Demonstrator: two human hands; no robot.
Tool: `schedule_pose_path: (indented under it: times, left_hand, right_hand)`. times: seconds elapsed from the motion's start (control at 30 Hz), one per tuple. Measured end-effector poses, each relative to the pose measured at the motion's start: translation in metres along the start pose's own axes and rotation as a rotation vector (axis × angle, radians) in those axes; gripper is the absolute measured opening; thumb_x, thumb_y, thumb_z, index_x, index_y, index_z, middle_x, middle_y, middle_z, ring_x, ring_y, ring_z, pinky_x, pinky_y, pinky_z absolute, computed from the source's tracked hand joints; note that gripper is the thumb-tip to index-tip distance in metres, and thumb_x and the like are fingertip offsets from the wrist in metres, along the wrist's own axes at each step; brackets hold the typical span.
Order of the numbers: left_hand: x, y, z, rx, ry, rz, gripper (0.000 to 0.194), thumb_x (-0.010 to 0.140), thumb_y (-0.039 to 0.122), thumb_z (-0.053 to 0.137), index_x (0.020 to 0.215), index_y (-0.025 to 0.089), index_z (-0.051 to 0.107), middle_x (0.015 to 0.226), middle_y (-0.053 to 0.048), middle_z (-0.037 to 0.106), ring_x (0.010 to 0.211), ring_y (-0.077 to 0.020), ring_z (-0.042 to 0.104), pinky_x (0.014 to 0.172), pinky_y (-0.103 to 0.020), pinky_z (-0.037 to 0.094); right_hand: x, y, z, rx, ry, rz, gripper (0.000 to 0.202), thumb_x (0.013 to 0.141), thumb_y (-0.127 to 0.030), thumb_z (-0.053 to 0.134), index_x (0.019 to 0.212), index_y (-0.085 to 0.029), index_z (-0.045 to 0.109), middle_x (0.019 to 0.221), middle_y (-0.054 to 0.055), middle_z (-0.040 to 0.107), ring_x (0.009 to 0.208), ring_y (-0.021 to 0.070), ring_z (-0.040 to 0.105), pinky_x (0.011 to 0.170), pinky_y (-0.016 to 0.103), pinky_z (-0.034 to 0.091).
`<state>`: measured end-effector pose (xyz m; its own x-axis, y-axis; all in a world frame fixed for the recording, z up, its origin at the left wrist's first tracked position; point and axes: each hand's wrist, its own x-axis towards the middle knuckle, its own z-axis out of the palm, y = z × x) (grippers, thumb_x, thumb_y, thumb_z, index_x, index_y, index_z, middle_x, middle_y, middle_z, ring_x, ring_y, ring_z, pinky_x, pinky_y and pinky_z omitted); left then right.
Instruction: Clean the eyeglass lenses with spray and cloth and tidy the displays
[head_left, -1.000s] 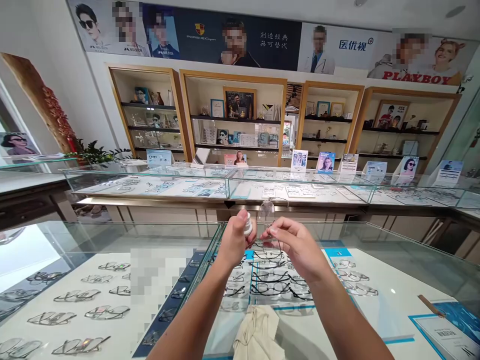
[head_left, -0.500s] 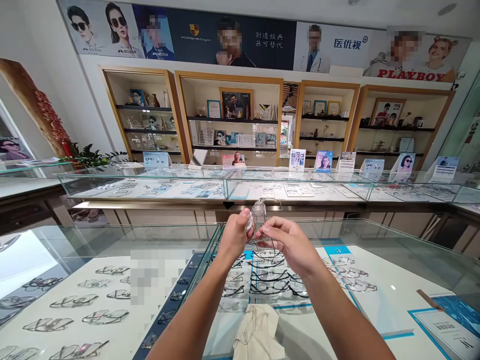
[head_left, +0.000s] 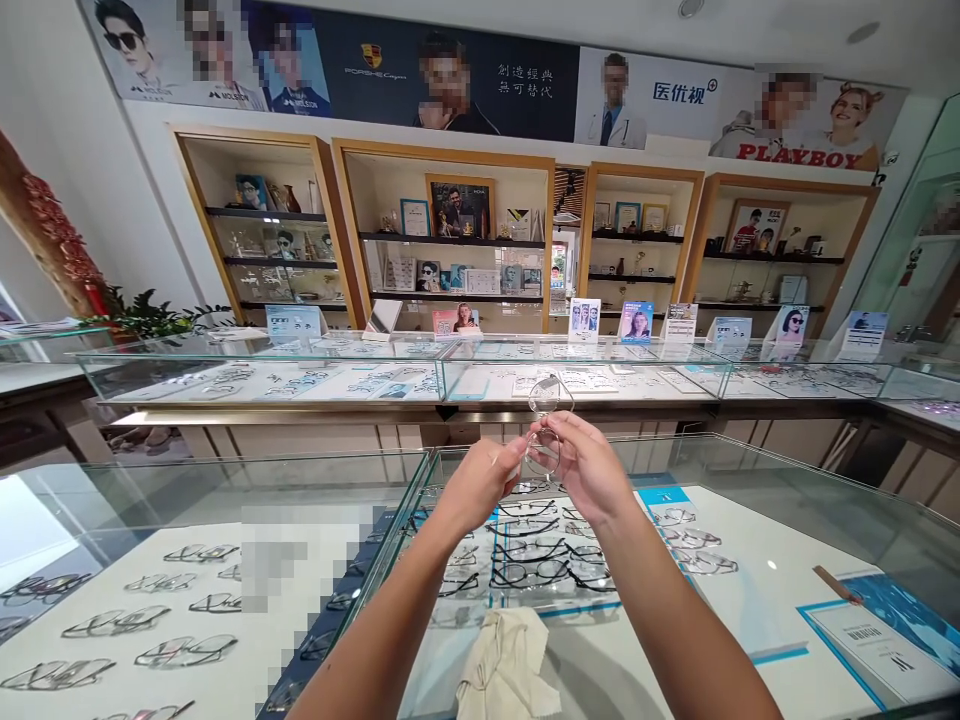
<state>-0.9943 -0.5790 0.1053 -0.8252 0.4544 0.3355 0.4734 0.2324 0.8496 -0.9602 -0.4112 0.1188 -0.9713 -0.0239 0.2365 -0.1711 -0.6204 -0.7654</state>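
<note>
Thin-rimmed eyeglasses (head_left: pixel 551 395) are held up in front of me above the glass counter, one lens above the other. My right hand (head_left: pixel 589 465) pinches them near the middle of the frame. My left hand (head_left: pixel 484 480) has its fingers closed at the left edge of the lower lens; what lies inside its fingers is hidden. Below my hands, a crumpled cream cloth (head_left: pixel 506 665) lies on the counter top.
Rows of eyeglasses (head_left: pixel 529 572) lie inside the near glass case (head_left: pixel 427 490). Farther off stands a long glass case (head_left: pixel 442 380) with upright cards (head_left: pixel 583 320) on top. A printed card (head_left: pixel 874 640) is at the right.
The eyeglasses have turned and risen slightly, and my right hand has moved up to their middle. The white item in my left hand no longer shows. The view has shifted a little right.
</note>
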Motion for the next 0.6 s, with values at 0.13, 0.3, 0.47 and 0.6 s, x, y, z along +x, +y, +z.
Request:
schedule_pose_path:
  times: [0.13, 0.3, 0.47, 0.6]
  left_hand:
    - [-0.003, 0.002, 0.004, -0.045, 0.026, 0.024, 0.078, 0.090, 0.085, 0.040, 0.044, 0.022, 0.043, 0.042, 0.001, 0.035, 0.044, -0.0119, 0.033, 0.049, -0.030, 0.024]
    - [-0.017, 0.011, -0.010, -0.133, 0.101, 0.125, 0.080, 0.089, 0.091, 0.033, 0.052, 0.022, 0.049, 0.046, 0.001, 0.040, 0.046, -0.0130, 0.038, 0.051, -0.030, 0.027]
    - [-0.038, 0.014, -0.043, -0.147, 0.369, 0.246, 0.065, 0.096, 0.078, 0.037, 0.079, 0.020, 0.061, 0.074, -0.004, 0.061, 0.073, -0.0199, 0.057, 0.073, -0.032, 0.045]
    - [-0.065, -0.022, -0.063, 0.042, 0.605, 0.089, 0.045, 0.096, 0.063, 0.044, 0.091, 0.021, 0.060, 0.087, -0.005, 0.065, 0.086, -0.0231, 0.060, 0.083, -0.035, 0.046]
  right_hand:
    - [-0.002, -0.002, 0.002, 0.008, -0.006, 0.014, 0.037, 0.067, -0.039, 0.099, 0.085, -0.018, 0.076, 0.092, 0.004, 0.078, 0.087, 0.0154, 0.071, 0.082, 0.029, 0.061]
    - [-0.006, -0.008, 0.004, 0.012, -0.008, 0.015, 0.039, 0.064, -0.043, 0.100, 0.083, -0.019, 0.075, 0.092, 0.003, 0.078, 0.086, 0.0159, 0.071, 0.083, 0.031, 0.061]
    - [-0.010, -0.015, 0.006, 0.035, -0.053, 0.005, 0.038, 0.066, -0.042, 0.100, 0.082, -0.018, 0.075, 0.091, 0.004, 0.077, 0.083, 0.0158, 0.071, 0.082, 0.032, 0.062]
    - [-0.014, -0.016, 0.004, 0.060, -0.086, -0.003, 0.036, 0.068, -0.040, 0.099, 0.083, -0.017, 0.075, 0.091, 0.004, 0.077, 0.082, 0.0165, 0.070, 0.078, 0.032, 0.061]
